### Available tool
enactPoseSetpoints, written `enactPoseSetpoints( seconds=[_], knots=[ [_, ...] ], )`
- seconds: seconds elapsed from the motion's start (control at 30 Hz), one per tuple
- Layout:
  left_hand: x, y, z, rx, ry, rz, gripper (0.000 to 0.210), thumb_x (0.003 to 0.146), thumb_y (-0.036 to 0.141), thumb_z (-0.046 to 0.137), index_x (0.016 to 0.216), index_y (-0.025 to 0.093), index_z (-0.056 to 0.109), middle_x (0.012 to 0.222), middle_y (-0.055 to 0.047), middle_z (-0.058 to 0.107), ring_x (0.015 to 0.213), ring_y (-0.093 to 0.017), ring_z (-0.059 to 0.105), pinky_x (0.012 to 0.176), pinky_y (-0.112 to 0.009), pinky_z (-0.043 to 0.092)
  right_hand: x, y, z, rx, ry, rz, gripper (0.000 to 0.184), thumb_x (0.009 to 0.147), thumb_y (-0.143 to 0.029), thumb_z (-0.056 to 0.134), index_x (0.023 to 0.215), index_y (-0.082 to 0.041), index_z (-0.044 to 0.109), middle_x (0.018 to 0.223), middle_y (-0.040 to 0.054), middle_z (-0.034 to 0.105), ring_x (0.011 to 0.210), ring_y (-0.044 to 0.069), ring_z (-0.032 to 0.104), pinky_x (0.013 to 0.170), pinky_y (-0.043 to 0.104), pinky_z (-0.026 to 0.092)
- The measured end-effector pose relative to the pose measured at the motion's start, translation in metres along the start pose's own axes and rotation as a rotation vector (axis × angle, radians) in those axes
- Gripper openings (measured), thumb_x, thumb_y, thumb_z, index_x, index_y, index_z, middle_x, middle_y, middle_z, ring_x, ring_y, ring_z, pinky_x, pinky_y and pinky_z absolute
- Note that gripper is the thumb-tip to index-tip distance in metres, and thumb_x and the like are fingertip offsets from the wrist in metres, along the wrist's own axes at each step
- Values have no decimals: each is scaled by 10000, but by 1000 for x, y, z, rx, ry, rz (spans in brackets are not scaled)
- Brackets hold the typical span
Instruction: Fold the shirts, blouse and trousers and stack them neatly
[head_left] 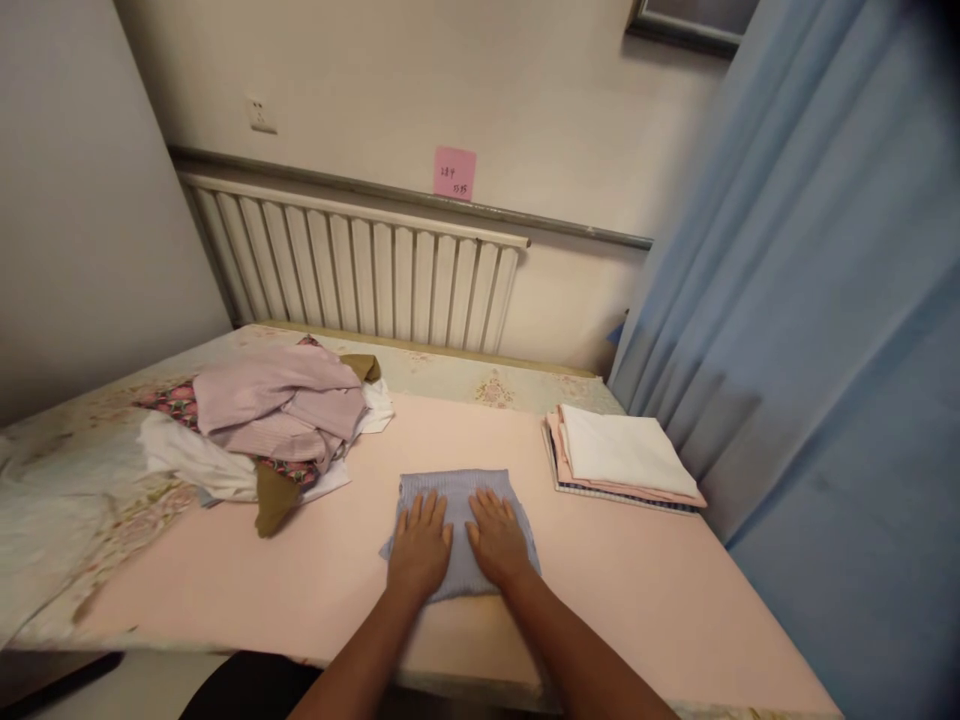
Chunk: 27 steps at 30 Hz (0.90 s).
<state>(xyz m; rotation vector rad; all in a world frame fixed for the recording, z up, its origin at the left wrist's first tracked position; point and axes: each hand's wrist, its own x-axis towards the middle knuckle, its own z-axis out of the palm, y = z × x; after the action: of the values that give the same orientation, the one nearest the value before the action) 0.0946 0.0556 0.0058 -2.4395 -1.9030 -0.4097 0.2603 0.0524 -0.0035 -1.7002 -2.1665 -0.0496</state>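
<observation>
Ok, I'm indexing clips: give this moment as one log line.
left hand: flat on blue cloth | right hand: flat on same cloth | clothes pile: left | folded stack: right

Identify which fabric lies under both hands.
The ribbed blue-grey cloth under the left hand and right hand; the jumbled clothes pile, left, and folded fabric stack, right, lie untouched.

Pink sheet (630, 590) is lying bare between the right hand (498, 535) and the stack (626, 455), and between the left hand (421, 545) and the heap (281, 405), leaving room to pass. The heap is blocking farther left, the stack and curtain (795, 300) farther right; the radiator (382, 270) is closing the back.
</observation>
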Motion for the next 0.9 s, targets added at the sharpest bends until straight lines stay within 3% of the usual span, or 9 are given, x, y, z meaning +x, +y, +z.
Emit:
enactPoseSetpoints(
  seconds=[0.27,0.63,0.77,0.9],
  knots=[
    [-14,-23,-5,2,3,-2,515,959,359,292,1437,199,395,1527,-52,351,1430,-259,248,1132,-477,252,-19,28,-5,-44,57,58,440,962,-306,384,1381,-212,476,1479,57,413,1374,242,350,1126,450,238],
    [-15,-25,-6,6,-18,-8,501,958,332,298,1433,202,394,1528,-52,352,1426,-247,259,1133,-466,245,-28,38,-3,-43,88,59,448,968,-296,367,1390,-176,463,1473,78,422,1390,241,320,1135,464,216],
    [-5,-11,-19,36,-32,-77,460,943,322,334,1355,190,490,1472,-87,445,1396,-291,311,1111,-557,230,-28,38,-2,-40,113,55,440,966,-298,378,1374,-168,481,1461,85,439,1385,244,328,1135,465,218],
    [3,25,-30,53,29,-55,448,939,305,335,1325,173,518,1455,-114,461,1409,-298,277,1129,-561,179,-29,39,-1,-45,136,51,427,963,-287,383,1355,-169,501,1446,90,459,1377,250,341,1132,468,225]
  ],
)
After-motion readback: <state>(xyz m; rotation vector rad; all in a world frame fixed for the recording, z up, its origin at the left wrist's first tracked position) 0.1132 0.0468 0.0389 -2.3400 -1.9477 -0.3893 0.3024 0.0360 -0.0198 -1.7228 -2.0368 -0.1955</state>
